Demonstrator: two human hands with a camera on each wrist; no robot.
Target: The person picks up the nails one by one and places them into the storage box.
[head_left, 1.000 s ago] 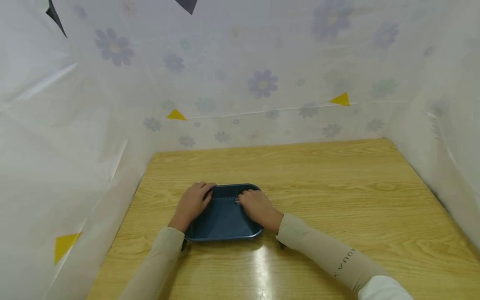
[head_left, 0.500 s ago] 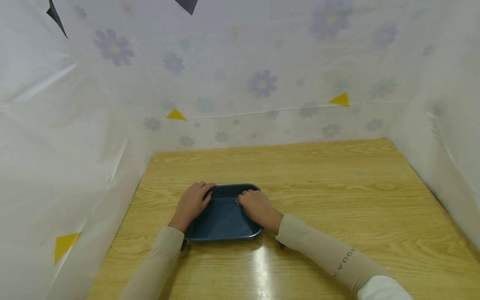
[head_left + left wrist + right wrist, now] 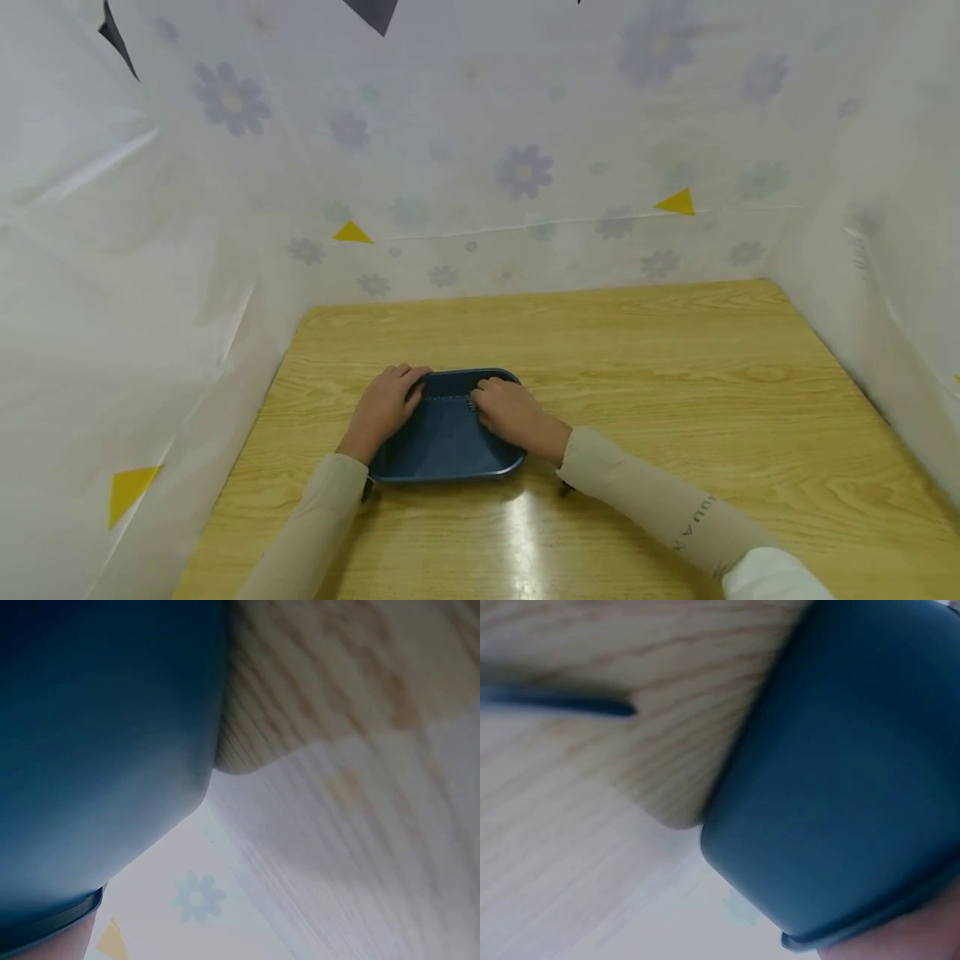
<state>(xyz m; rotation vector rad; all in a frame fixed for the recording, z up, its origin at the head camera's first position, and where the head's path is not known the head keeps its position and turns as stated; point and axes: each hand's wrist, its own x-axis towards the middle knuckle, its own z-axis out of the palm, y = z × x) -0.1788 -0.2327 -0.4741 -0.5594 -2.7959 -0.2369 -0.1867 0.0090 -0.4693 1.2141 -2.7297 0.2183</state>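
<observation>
A dark blue, round-cornered rectangular tray rests on the wooden table. My left hand grips its far left corner, fingers bent over the rim and thumb on the inner side. Over the right side reaches my right hand, curled inside the tray. Thin pale lines like tines or bristles show at its fingertips; what they belong to is hidden by the hand. In the left wrist view the tray's outer wall fills the left side, and the right wrist view shows the opposite outer wall.
A thin dark blue rod enters from the left in the right wrist view, its tip over the wood. The wooden tabletop stretches far to the right. Pale flowered sheeting encloses it at the back and sides.
My right hand has shifted slightly to the left inside the tray, with the pale lines at its fingertips. The left hand and the tray stay in place.
</observation>
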